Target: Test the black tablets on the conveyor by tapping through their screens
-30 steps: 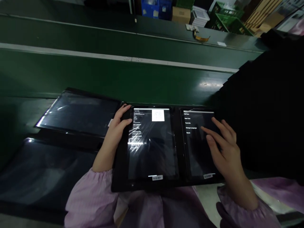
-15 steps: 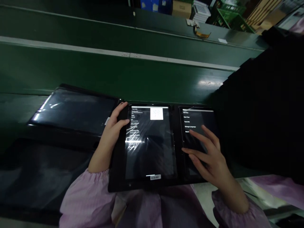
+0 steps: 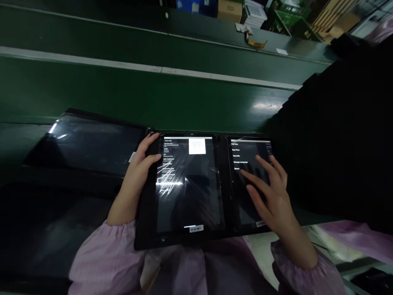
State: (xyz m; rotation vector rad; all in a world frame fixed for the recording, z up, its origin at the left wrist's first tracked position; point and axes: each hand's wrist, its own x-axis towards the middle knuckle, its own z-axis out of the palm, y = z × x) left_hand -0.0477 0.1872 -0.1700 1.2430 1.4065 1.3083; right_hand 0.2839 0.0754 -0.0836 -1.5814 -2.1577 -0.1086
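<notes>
A lit tablet (image 3: 196, 184) with a film-covered screen shows a test info list and a white code square. My left hand (image 3: 139, 164) grips its left edge, thumb and forefinger at the bezel; the other fingers are hidden. To its right lies a second lit tablet (image 3: 245, 196) with a short menu. Above that menu screen is my right hand (image 3: 273, 188), fingers spread and holding nothing; whether a fingertip touches the glass I cannot tell. A black tray (image 3: 145, 229) lies under both tablets. Another tablet (image 3: 95, 143), its screen dark, lies beyond my left hand.
A green conveyor (image 3: 184, 102) with a pale rail (image 3: 181, 71) runs behind the tablets. Tall black stacked shapes (image 3: 344, 135) stand at the right. A cardboard box (image 3: 229, 11) and green crate (image 3: 294, 24) are at the back. A dark sheet-like surface (image 3: 46, 233) fills the lower left.
My right hand's fingers have shifted and spread over the menu screen. A panel of text now shows at that screen's right edge. The whole view has shifted slightly.
</notes>
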